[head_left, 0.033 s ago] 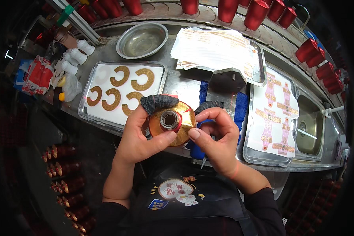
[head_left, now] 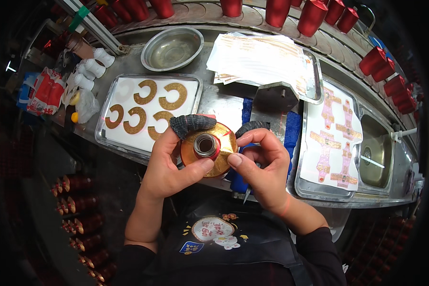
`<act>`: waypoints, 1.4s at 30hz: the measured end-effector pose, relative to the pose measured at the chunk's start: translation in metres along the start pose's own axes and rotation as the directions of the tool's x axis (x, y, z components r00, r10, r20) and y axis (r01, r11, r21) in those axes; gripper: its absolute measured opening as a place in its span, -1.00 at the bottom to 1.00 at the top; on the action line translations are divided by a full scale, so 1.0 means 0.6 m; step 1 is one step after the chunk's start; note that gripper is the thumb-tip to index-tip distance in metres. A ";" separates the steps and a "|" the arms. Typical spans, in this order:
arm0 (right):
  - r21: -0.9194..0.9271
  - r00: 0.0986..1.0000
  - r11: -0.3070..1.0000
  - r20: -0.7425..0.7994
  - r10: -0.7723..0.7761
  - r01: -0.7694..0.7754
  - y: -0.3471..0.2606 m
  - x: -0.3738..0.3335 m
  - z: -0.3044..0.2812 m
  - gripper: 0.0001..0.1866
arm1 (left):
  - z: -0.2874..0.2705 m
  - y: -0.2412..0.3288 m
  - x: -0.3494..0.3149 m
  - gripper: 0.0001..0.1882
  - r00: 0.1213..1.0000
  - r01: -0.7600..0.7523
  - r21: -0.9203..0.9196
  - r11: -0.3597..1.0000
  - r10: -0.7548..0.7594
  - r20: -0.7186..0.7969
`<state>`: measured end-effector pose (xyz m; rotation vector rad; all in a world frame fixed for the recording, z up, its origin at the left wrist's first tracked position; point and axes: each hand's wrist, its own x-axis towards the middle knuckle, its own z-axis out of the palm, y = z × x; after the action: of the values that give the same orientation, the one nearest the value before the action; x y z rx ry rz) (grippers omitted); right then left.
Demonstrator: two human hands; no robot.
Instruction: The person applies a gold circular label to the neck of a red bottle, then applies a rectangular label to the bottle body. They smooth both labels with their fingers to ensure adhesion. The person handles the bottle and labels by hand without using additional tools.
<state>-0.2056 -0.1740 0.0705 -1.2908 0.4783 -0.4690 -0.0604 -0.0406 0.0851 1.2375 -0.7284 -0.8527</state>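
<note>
A red bottle with a bare, open threaded neck (head_left: pixel 205 145) faces up toward me. My left hand (head_left: pixel 169 167) is closed round it, thumb beside the neck and covered fingers over the far side. Round the shoulder lies a shiny gold ring-shaped decal (head_left: pixel 220 167), with a red gap showing at the upper right. The thumb and forefinger of my right hand (head_left: pixel 264 169) pinch the decal's right edge. Dark ribbed finger covers (head_left: pixel 193 125) sit on fingers of both hands. Below the right hand a thin pointed tool (head_left: pixel 247 195) shows; how it is held is hidden.
C-shaped gold decals lie on a left tray (head_left: pixel 110 95); pink-and-gold cross-shaped ones lie on a right tray (head_left: pixel 300 188). Behind stand a metal bowl (head_left: pixel 148 53), stacked decal sheets (head_left: pixel 252 55) and a metal stand (head_left: pixel 274 101) near blue cloth. Red bottles (head_left: pixel 312 18) line a conveyor.
The red bottles on the conveyor have shifted very slightly to the right. Both hands and the held bottle look almost unmoved.
</note>
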 end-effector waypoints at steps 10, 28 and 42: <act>0.215 0.998 0.974 0.001 0.069 -0.067 0.006 0.013 -0.002 -0.83 | 0.019 -0.002 -0.010 -0.36 0.993 0.055 0.119 0.991 -0.042 -0.114; 0.087 0.982 0.991 0.172 0.084 -0.100 0.010 0.017 -0.010 -0.45 | 0.026 -0.023 -0.023 -0.26 0.995 -0.080 0.038 0.996 0.082 -0.065; 0.111 0.981 0.987 0.173 0.093 -0.113 0.010 0.035 -0.007 -0.58 | 0.009 -0.052 -0.027 -0.40 0.987 -0.147 -0.062 0.987 0.142 -0.080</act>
<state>-0.1906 -0.1879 0.0621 -1.1722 0.3687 -0.2951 -0.0781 -0.0327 0.0553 1.1359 -0.7135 -0.7024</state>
